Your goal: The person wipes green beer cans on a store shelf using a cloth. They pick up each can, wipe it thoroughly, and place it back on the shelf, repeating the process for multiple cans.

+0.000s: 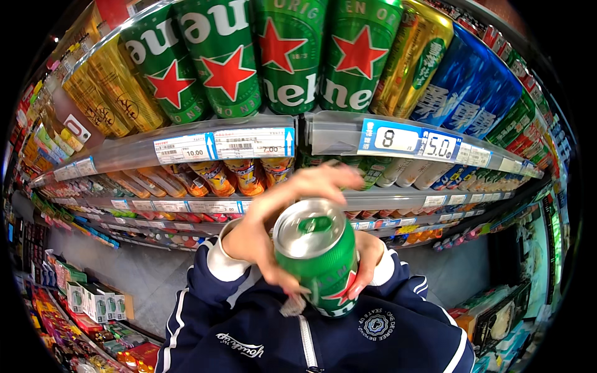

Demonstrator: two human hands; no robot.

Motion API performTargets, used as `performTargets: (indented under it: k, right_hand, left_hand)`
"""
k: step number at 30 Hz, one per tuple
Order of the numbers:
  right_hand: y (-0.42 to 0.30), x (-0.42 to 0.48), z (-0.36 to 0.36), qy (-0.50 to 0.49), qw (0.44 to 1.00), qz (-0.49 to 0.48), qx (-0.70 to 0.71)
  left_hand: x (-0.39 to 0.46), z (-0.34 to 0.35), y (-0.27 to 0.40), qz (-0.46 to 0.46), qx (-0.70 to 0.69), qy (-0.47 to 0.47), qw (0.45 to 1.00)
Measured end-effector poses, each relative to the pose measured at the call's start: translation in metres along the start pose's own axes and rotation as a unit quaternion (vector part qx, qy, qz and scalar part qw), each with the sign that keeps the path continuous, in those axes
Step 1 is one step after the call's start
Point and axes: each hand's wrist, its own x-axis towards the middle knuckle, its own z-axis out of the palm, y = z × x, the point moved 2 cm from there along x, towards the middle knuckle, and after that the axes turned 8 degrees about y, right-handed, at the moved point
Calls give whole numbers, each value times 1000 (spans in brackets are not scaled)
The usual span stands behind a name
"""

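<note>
A green Heineken beer can [322, 265] with a silver top and a green pull tab is held upright, slightly tilted, before my chest. My left hand [284, 224] reaches round the can's side, its thumb low on the can and its other fingers raised and blurred above the far rim. A small crumpled greyish thing [293, 305], perhaps tissue or a wrapper, hangs by that thumb. Around the lower part of the can, on the other side, my right hand [366, 261] is closed, a finger over the red star.
Ahead, an upper shelf edge with price tags [224, 144] carries green Heineken cans [224, 70], gold cans [415, 60] and blue cans [471, 93]. Bottles [242, 175] stand on a lower shelf. Stacked cartons [95, 300] lie at the lower left, other boxes [489, 312] at the lower right.
</note>
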Motion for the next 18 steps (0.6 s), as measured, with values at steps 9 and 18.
performTargets:
  k: [9,18]
  right_hand:
    - [-4,32,2,283,917,-228,-163]
    - [30,49,13,338,905,-246,-85]
  left_hand:
    - [-105,8,-8,-116,371,270,881]
    - [-104,-7,-6,-106,419,222,874]
